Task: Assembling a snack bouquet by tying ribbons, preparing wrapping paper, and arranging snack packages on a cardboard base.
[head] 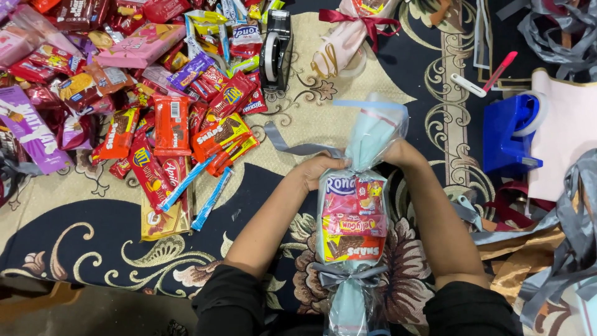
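Observation:
A clear cellophane bundle of snack packets (352, 218) with pale blue paper inside lies lengthwise between my forearms. A grey ribbon bow (348, 274) ties its near end. My left hand (319, 169) and my right hand (400, 152) pinch the bundle's far neck, where a loose grey ribbon (298, 148) trails off to the left. Above the neck the open cellophane top (375, 121) fans out.
A large heap of red, pink and purple snack packets (143, 81) fills the upper left of the patterned carpet. A black tape dispenser (275, 51) stands beyond, a blue tape dispenser (507, 134) at right. A finished pink bundle (345, 37) lies far. Grey ribbons (559, 249) pile at right.

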